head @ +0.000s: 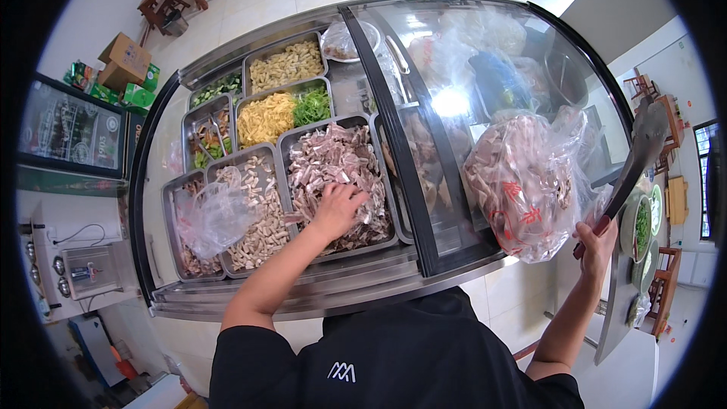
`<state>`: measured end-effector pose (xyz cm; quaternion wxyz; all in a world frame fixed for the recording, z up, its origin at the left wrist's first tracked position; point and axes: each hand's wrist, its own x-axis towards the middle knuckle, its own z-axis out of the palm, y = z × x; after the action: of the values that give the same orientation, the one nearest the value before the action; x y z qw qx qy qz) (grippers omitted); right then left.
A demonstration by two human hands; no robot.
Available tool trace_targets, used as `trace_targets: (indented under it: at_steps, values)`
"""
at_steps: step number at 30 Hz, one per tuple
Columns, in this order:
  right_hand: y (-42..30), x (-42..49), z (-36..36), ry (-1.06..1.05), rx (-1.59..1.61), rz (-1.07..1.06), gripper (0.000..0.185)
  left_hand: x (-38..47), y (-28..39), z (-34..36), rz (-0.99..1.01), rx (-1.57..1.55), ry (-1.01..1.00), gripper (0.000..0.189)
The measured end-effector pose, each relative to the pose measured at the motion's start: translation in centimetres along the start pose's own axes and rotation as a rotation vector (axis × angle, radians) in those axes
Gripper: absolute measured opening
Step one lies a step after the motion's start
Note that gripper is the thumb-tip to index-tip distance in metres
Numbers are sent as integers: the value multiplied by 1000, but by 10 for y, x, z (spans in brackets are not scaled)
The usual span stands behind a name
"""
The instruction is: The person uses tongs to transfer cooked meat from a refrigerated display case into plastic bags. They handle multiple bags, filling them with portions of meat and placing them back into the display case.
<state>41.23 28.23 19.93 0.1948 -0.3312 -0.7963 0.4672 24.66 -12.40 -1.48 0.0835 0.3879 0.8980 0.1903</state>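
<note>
My left hand [339, 209] reaches into a metal tray [282, 167] and rests on a heap of sliced meat [335, 153]. Its fingers are bent over the slices, and whether they grip any cannot be told. On the right, my right hand [598, 244] is closed around the dark red handle of a long ladle-like utensil [631, 167], its grey head pointing up. A clear plastic bag [525, 193] full of meat, with red print, lies beside that hand over the glass. The bag's gathered plastic reaches the hand; whether the fingers also hold it is unclear.
The display case [392, 278] has a black-framed glass panel [448, 96] at right. Trays hold pale chopped pieces [264, 227], yellow shreds [264, 119] and green shreds [311, 108]. A crumpled plastic bag [216, 218] covers part of the left trays. Tongs [218, 135] lie in another.
</note>
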Motion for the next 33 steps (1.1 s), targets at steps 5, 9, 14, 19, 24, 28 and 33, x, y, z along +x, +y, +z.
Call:
trace_targets:
  at_steps: [5,9,14,19,24,28,33]
  values:
    - [1,2,-1,-25,16,-21,41,10,-10,-22,-207,-193,57,42]
    - [1,0,-3,-1,24,-33,42,17,-15,-33,-392,-400,150,43]
    - [-1,2,-13,-1,38,53,38,18,-23,-35,-456,-342,-9,43]
    - [-10,-1,-22,-23,230,-51,33,16,-10,-35,-411,-217,36,49]
    - [-15,-6,-31,1,506,-88,53,41,44,-91,-318,-179,177,40]
    - [-9,-4,-38,-128,652,-115,60,89,134,-145,82,-387,418,26]
    - [-1,-1,-51,-184,701,-145,54,164,262,-150,542,-556,127,29]
